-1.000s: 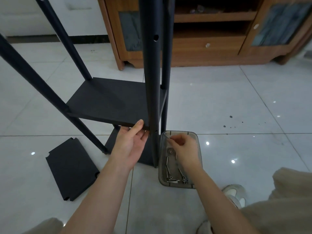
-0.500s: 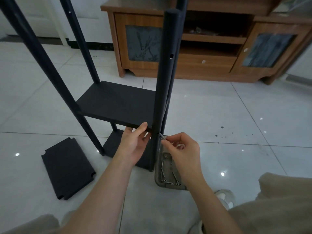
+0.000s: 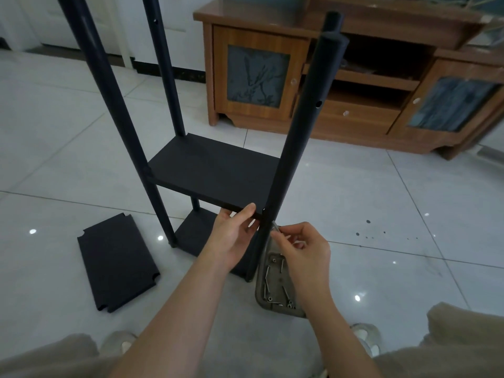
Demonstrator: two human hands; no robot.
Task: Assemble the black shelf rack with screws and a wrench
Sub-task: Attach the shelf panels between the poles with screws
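The black shelf rack stands on the tiled floor with several round posts and two boards fitted. My left hand (image 3: 234, 236) grips the front edge of the upper board (image 3: 215, 170), thumb on top, right beside the near right post (image 3: 297, 137). My right hand (image 3: 302, 246) pinches a silver screw (image 3: 275, 226) and holds its tip against that post just below the board. A grey tray (image 3: 260, 293) with several loose screws lies on the floor under my right wrist. No wrench is visible.
A loose black shelf board (image 3: 117, 263) lies flat on the floor to the left. A wooden cabinet (image 3: 354, 85) stands behind the rack. My knees and shoes fill the bottom edge. White tiles spread to the right.
My right hand lifted a screw out of the tray and brought it up to the near right post. The camera view tilted upward. My left hand stayed on the board edge.
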